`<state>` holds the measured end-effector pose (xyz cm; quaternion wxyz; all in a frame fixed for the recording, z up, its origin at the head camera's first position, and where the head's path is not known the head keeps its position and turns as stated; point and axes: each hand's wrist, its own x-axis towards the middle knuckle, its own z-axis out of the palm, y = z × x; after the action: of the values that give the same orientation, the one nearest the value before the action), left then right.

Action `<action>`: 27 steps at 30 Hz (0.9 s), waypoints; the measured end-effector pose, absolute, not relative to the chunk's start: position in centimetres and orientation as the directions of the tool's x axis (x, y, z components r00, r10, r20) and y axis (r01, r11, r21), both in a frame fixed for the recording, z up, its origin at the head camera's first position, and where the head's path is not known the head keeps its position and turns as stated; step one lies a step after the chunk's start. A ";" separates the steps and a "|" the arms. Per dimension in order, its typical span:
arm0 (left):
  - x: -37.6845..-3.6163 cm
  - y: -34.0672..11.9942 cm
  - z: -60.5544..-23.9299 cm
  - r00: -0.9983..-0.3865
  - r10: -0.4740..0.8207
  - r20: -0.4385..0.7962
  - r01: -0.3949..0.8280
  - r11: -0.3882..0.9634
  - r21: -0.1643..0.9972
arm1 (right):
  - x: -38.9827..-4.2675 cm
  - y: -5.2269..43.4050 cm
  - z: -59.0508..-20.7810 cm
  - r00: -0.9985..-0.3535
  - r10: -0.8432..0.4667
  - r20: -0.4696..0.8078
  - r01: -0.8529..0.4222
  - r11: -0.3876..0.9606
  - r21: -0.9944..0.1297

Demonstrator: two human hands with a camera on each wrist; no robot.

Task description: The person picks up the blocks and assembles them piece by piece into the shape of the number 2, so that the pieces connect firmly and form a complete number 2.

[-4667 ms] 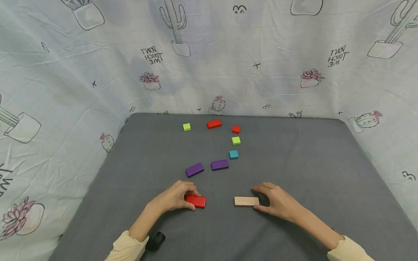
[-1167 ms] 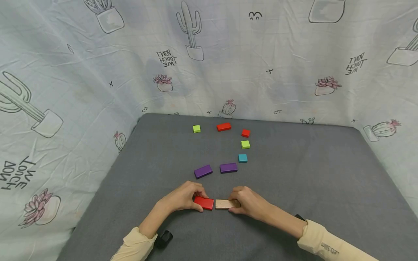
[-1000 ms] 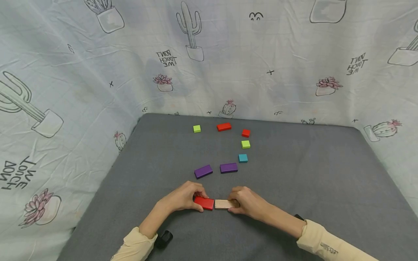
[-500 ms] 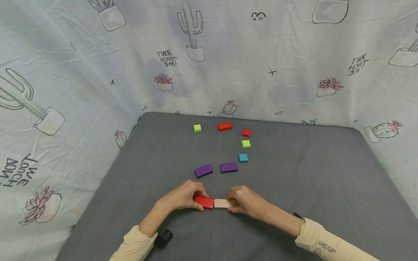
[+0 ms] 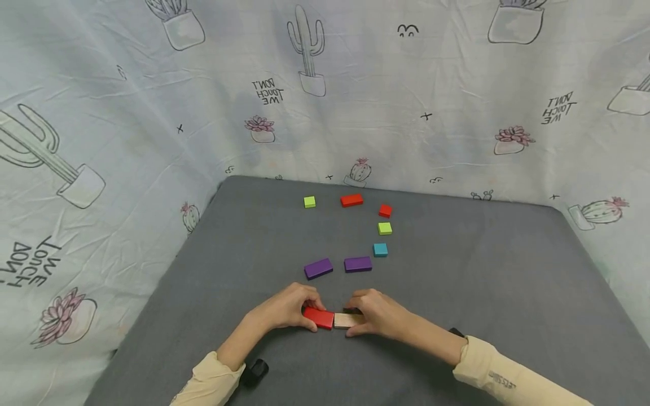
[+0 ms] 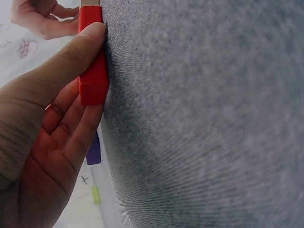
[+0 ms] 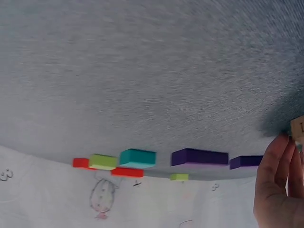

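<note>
On the grey cloth table (image 5: 457, 270), near the front, a flat red block (image 5: 319, 317) and a plain wooden block (image 5: 346, 320) lie end to end, touching. My left hand (image 5: 284, 307) pinches the red block between thumb and fingers; the left wrist view shows the thumb along the red block (image 6: 91, 57). My right hand (image 5: 378, 313) grips the wooden block from its right end and covers much of it. In the right wrist view only a corner of the wooden block (image 7: 298, 128) shows beside the fingers (image 7: 278, 185).
Farther back lie two purple blocks (image 5: 318, 268) (image 5: 358, 264), a teal cube (image 5: 380, 250), two green cubes (image 5: 384, 228) (image 5: 309, 202), a red cube (image 5: 385, 210) and a red block (image 5: 351, 199). A cactus-print sheet (image 5: 325, 84) walls the table at the back and sides. A small black object (image 5: 255, 370) sits by my left sleeve.
Since 4.7 s ago my right hand slid the wooden block left until it met the red block. Over the last second both hands have stayed on the joined blocks, hardly moving.
</note>
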<state>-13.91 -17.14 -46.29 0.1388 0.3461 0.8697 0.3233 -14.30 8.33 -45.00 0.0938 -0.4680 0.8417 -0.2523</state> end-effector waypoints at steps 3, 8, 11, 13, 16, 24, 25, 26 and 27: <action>-13.9 -17.1 -46.2 -0.722 0.691 -0.024 0.510 0.556 0.656 | -14.2 7.7 -45.3 -0.535 -0.840 0.094 -0.749 0.421 -0.511; -13.8 -16.9 -46.2 -0.719 0.695 -0.020 0.519 0.556 0.649 | -14.1 6.8 -45.8 -0.527 -0.841 0.121 -0.764 0.406 -0.502; -13.8 -16.9 -46.1 -0.725 0.689 -0.021 0.514 0.561 0.648 | -14.0 6.4 -45.9 -0.514 -0.844 0.150 -0.778 0.386 -0.496; -13.8 -16.9 -46.2 -0.728 0.685 -0.029 0.507 0.567 0.649 | -14.0 6.2 -46.1 -0.506 -0.846 0.170 -0.788 0.372 -0.491; -13.7 -16.9 -46.2 -0.727 0.686 -0.035 0.506 0.569 0.648 | -14.0 6.1 -46.2 -0.499 -0.845 0.191 -0.800 0.365 -0.477; -13.6 -17.1 -46.0 -0.730 0.683 -0.019 0.515 0.569 0.641 | -13.8 5.3 -46.6 -0.493 -0.839 0.231 -0.818 0.357 -0.450; -13.5 -17.1 -46.0 -0.731 0.682 -0.022 0.513 0.571 0.641 | -13.8 5.2 -46.6 -0.497 -0.837 0.230 -0.819 0.365 -0.442; -13.5 -17.1 -45.9 -0.729 0.684 -0.021 0.515 0.569 0.641 | -13.8 5.1 -46.7 -0.502 -0.834 0.230 -0.819 0.373 -0.436; -13.5 -17.1 -45.9 -0.729 0.684 -0.024 0.515 0.571 0.639 | -13.7 5.0 -46.7 -0.505 -0.831 0.232 -0.819 0.378 -0.431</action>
<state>-13.52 -17.11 -45.87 0.1358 0.3423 0.8758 0.3120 -13.75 5.02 -46.72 0.0118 -0.4972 0.8300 -0.2527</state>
